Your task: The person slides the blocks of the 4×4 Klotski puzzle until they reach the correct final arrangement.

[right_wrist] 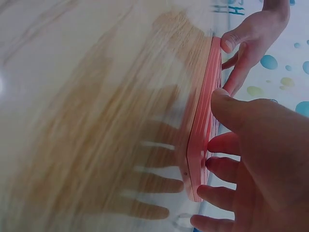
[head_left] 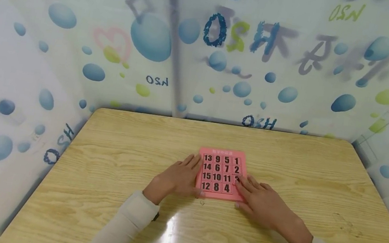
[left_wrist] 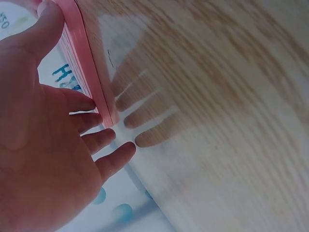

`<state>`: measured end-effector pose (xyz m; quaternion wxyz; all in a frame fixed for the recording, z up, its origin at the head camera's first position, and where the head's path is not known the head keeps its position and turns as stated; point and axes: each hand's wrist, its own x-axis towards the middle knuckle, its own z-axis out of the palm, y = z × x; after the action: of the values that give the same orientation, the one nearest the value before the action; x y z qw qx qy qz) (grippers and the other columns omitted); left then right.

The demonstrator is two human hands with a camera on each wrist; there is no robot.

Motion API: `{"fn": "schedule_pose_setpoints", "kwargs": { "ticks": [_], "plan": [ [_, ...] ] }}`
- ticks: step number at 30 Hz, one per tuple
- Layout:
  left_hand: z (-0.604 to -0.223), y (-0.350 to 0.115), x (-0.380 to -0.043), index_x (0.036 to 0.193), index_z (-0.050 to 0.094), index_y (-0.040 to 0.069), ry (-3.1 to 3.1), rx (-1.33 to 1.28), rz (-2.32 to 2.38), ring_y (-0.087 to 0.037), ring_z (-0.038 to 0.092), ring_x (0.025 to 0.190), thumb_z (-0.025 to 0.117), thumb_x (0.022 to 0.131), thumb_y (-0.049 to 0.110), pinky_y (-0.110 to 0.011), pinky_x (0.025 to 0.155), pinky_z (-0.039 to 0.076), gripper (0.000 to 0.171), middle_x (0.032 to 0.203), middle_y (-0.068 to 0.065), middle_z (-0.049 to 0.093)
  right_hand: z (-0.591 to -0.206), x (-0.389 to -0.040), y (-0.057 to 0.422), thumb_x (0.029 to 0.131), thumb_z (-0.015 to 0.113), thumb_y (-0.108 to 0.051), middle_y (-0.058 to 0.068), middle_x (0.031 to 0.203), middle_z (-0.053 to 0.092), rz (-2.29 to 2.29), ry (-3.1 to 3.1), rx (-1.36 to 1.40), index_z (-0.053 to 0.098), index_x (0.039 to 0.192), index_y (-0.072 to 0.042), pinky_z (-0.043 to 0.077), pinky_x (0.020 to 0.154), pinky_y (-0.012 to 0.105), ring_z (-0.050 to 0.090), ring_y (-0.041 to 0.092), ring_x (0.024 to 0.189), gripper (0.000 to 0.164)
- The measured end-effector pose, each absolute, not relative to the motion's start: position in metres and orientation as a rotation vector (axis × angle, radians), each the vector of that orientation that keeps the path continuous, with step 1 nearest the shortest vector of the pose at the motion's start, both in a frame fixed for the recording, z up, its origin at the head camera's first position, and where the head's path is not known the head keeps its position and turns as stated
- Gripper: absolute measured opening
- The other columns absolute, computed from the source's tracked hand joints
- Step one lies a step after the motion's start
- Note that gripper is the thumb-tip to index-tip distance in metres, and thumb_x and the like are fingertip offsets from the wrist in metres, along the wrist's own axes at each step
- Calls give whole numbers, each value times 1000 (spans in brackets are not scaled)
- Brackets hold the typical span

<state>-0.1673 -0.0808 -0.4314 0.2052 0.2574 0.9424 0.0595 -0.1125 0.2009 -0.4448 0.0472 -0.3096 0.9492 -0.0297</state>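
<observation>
Nearest us, pale sleeves lie at the frame's bottom. The pink number board, holding numbered tiles, sits at centre. We find the right hand, fingers unclenched, touching the 3 tile, just above an apparently bare slot; the left hand rests, fingers extended, at the board's left edge.

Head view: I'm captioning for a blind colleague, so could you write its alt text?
A left hand and a right hand flank a pink number puzzle on a wooden table, the right one partly covering the 3 tile. Behind is a pale wall spotted blue and green.
</observation>
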Motion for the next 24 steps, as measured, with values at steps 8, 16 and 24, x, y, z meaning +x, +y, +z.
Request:
{"fn": "schedule_pose_setpoints", "kwargs": {
  "ticks": [8, 16, 24],
  "plan": [
    [-432, -80, -166, 160, 5, 7, 2626, 717, 146, -29, 5, 154, 55, 87, 71, -48, 122, 22, 110, 167, -10, 0, -442, -110, 200, 100, 52, -44, 15, 155, 41, -103, 2874, -943, 47, 147, -4, 42, 104, 57, 37, 39, 142, 62],
    [-431, -79, -167, 160, 3, 7, 2618, 711, 138, -28, 6, 154, 56, 87, 70, -47, 122, 21, 110, 167, -9, -2, -440, -107, 202, 101, 51, -44, 14, 154, 43, -79, 2868, -970, 49, 146, -5, 43, 103, 57, 40, 39, 141, 60],
    [-432, -78, -168, 160, 6, 6, 2623, 724, 123, -30, 9, 153, 57, 87, 70, -49, 121, 24, 109, 167, -11, 1, -437, -104, 202, 101, 50, -45, 12, 152, 46, -53, 2853, -981, 50, 145, -6, 42, 104, 57, 42, 38, 139, 59]
  ]
}}
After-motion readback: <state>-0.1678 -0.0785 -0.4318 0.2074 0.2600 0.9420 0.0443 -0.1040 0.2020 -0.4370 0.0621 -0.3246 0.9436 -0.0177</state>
